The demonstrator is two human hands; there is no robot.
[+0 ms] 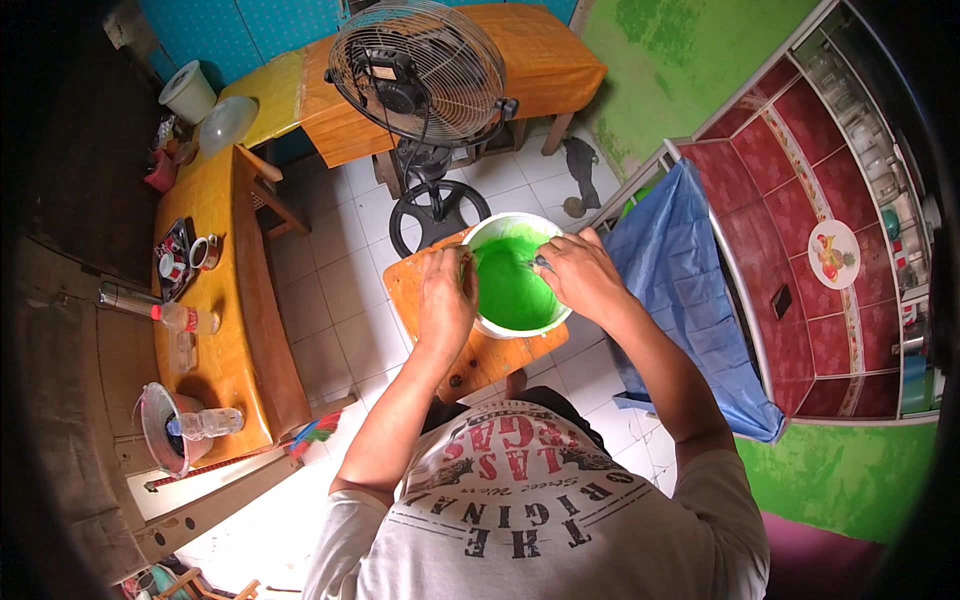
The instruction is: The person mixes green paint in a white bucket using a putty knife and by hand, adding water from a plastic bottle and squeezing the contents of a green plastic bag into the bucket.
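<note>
Starting at the left, we see a metal flask [130, 299], a red-capped bottle [193, 321] and a blue-capped clear bottle [215, 422] on the orange counter [232, 290], with a pale bucket [160, 440] at its near end. Farther along that counter we find a dark tray [177, 250] with a patterned mug [205, 252] just beside it.

Next comes a large caged fan [415, 75] on a black round base [440, 215], set on white floor tiles [365, 240].

In the middle, we have a white tub [512, 222] resting on a wooden stand [480, 375], with a bright green mixture [515, 300] inside. The left hand [447, 300] is at the tub's left rim, its fingers bent; we cannot tell whether they grip the rim. From the right side, the right hand [583, 275] reaches over the rim, its fingers closed around a grey tool [542, 263] just above the green. Both forearms come up past a printed pale shirt [540, 530].

Farther right, we see a crumpled blue sheet [665, 285], then dark red tiles [735, 190] bearing a round plate with a fruit picture [833, 254], and glassware [855, 110] along the rim of our view.
</note>
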